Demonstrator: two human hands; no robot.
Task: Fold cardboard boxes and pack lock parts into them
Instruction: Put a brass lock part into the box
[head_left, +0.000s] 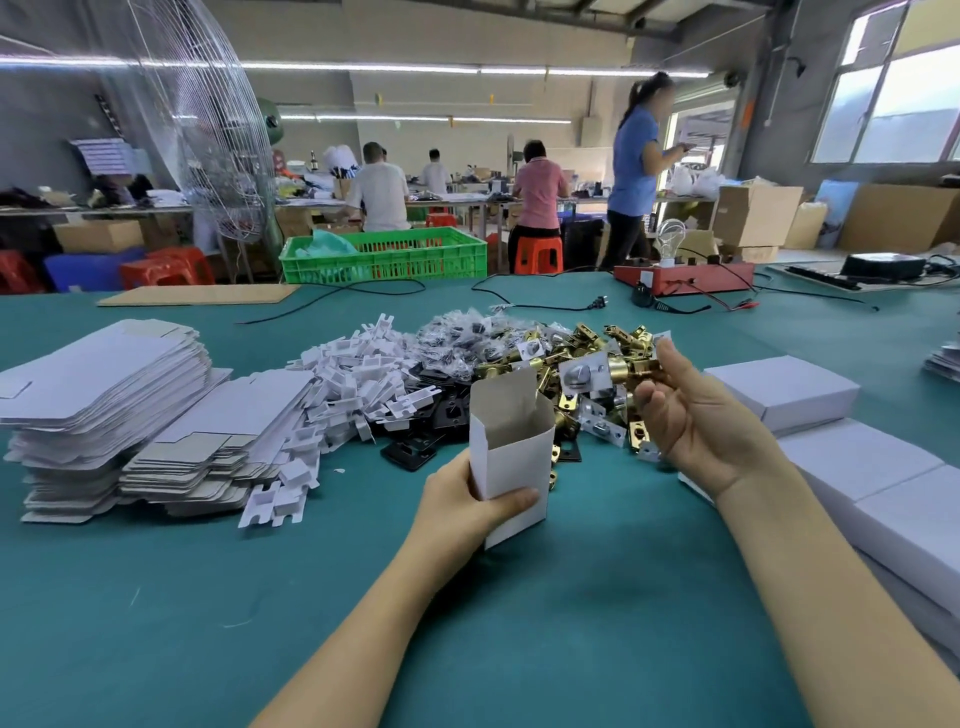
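Left hand (460, 506) grips small white box (511, 457) upright, top flap open, above green table (571, 623). Right hand (696, 415), palm up, pinches brass lock part (618, 371) at fingertips, just right of and above box mouth. Behind: pile of lock parts (561, 348), white inserts (358, 379), flat box blanks (104, 395) left, closed boxes (784, 389) right.

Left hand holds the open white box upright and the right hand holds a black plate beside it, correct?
Not quite. In the head view the right hand holds a brass lock part, not a black plate. The left hand does hold the open white box upright.
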